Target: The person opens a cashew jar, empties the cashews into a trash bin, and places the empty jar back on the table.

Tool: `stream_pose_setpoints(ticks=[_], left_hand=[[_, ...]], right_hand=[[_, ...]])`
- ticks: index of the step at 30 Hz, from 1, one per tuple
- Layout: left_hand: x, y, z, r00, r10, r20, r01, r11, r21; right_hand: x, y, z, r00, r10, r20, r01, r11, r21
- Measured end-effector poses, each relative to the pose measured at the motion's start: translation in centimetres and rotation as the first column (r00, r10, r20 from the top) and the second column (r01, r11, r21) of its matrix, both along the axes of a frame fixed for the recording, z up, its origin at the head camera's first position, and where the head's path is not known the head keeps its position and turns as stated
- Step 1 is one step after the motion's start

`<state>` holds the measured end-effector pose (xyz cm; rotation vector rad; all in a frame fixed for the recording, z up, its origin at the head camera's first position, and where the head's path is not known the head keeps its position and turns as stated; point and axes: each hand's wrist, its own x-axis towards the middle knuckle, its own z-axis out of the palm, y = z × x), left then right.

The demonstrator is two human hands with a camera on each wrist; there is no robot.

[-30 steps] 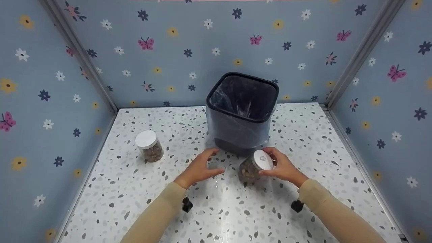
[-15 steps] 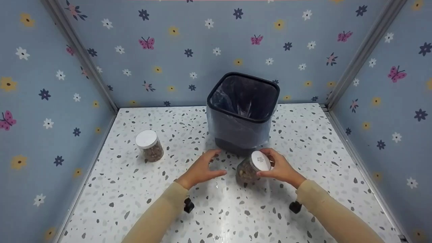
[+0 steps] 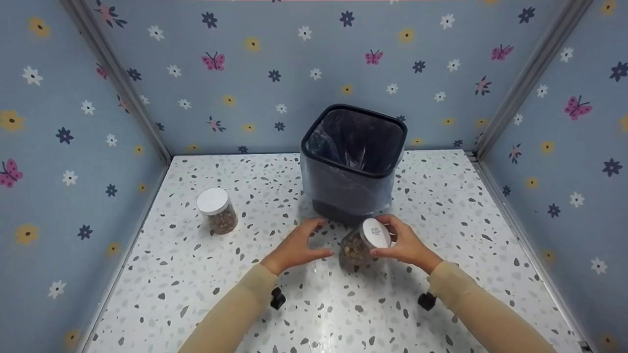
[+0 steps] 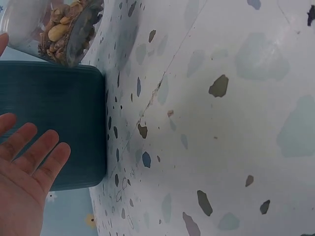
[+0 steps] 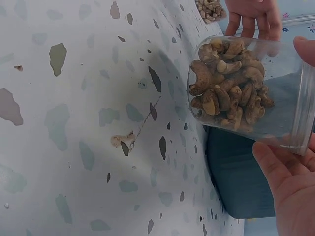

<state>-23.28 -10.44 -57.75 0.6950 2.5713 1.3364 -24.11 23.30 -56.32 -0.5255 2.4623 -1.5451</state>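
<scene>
My right hand point(image 3: 408, 246) grips a clear jar of cashews point(image 3: 354, 250) near its white lid point(image 3: 376, 233). The jar leans with its base to the left, and that base appears raised off the table. In the right wrist view, brown cashews point(image 5: 229, 83) fill its lower part. To the left of the jar, my left hand point(image 3: 294, 249) has its fingers spread and its thumb apart, with a gap between it and the jar. The left wrist view shows the same left hand point(image 4: 29, 172) holding nothing.
A dark bin point(image 3: 343, 193) with a clear liner stands just behind the hands. Another white-lidded jar point(image 3: 222, 218) with brown contents stands to the left on the speckled table point(image 3: 167, 264). Patterned walls point(image 3: 314, 54) enclose the back and sides.
My right hand has carried the jar slightly to the left. My left hand has shifted a little to the right, narrowing the space between them. The other jar and the bin stay put.
</scene>
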Motion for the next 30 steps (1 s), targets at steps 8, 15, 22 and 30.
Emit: stream_pose_setpoints(ticks=[8, 15, 22, 30], left_hand=[[-0.2, 0.2, -0.3, 1.000, -0.022, -0.011, 0.022, 1.000, -0.010], [-0.1, 0.6, -0.4, 1.000, -0.029, 0.002, 0.029, 0.999, -0.016], [0.1, 1.0, -0.6, 0.999, -0.040, 0.013, 0.040, 0.999, 0.001], [0.3, 1.2, -0.6, 0.998, -0.055, 0.020, 0.054, 0.998, 0.014]], right_hand=[[0.1, -0.3, 0.1, 1.000, 0.009, -0.006, -0.009, 1.000, -0.006], [0.3, -0.8, 0.3, 1.000, 0.027, -0.003, -0.027, 0.998, -0.048], [0.5, -1.2, 0.5, 0.999, 0.031, -0.019, -0.032, 0.999, -0.038], [0.7, -1.5, 0.8, 0.999, 0.037, -0.020, -0.038, 0.998, -0.054]])
